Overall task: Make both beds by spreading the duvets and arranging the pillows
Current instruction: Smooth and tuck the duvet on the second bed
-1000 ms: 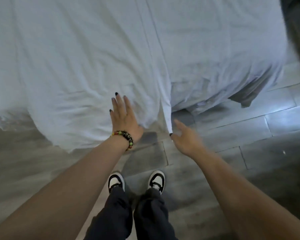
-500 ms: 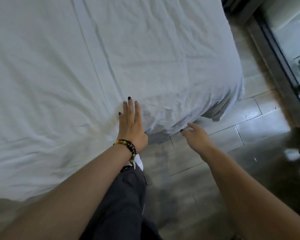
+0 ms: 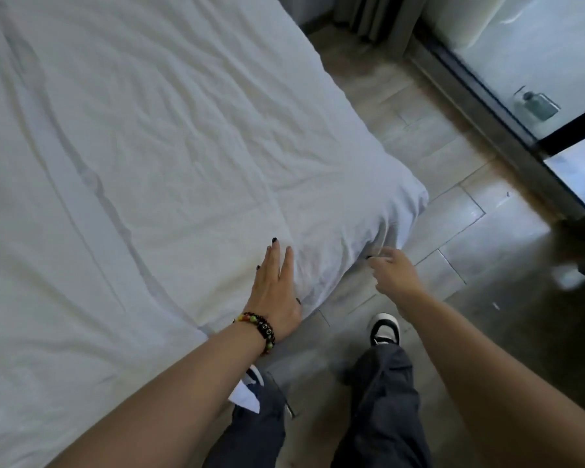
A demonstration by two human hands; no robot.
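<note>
A white duvet (image 3: 156,157) covers the bed, wrinkled, and fills the left and middle of the head view. Its near right corner (image 3: 395,211) hangs over the bed's edge. My left hand (image 3: 276,288) lies flat on the duvet near that edge, fingers straight, a beaded bracelet on the wrist. My right hand (image 3: 390,271) hovers beside the hanging corner, fingers loosely curved, blurred; I cannot tell whether it touches the fabric. No pillow is in view.
Grey tiled floor (image 3: 453,231) runs along the bed's right side. A dark-framed glass door (image 3: 534,96) stands at the upper right. My legs and black-and-white shoes (image 3: 384,329) stand close to the bed's edge.
The view has swung right along the bed toward its corner. My left hand has slid along the duvet's edge, staying flat. My right hand let go of the hanging edge and moved with it.
</note>
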